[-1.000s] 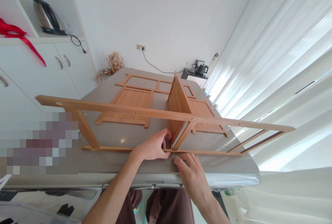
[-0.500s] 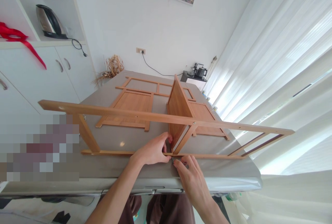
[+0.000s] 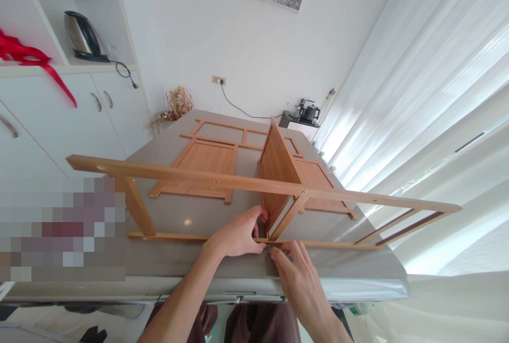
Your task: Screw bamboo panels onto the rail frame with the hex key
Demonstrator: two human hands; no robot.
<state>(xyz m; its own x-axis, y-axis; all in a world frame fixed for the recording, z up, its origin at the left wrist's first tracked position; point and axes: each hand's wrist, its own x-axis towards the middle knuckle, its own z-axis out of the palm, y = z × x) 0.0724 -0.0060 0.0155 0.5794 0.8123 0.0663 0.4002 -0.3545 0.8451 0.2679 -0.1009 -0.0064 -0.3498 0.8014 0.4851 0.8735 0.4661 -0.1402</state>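
Note:
A long wooden side frame (image 3: 238, 177) stands on its edge across the near part of the table. A wooden panel (image 3: 278, 160) stands upright behind it, meeting it at the crosspiece. My left hand (image 3: 240, 232) is closed around the lower rail at that joint, thumb in front and fingers behind, near the panel's bottom corner. Just right of it, my right hand (image 3: 298, 269) pinches a small thin metal piece (image 3: 268, 251) against the front of the lower rail. Fingers cover most of that piece, so whether it is a screw or a key is unclear.
Flat on the grey table (image 3: 159, 266) lie a slatted wooden panel (image 3: 202, 168), another panel (image 3: 320, 181) and an open wooden frame (image 3: 222, 126). A white curtain (image 3: 417, 120) hangs at the right. White cabinets (image 3: 71, 115) with a kettle (image 3: 85, 35) stand left.
The view has shifted slightly, so everything appears a little lower and to the right. Both hands keep their places at the joint, with the metal piece still pinched.

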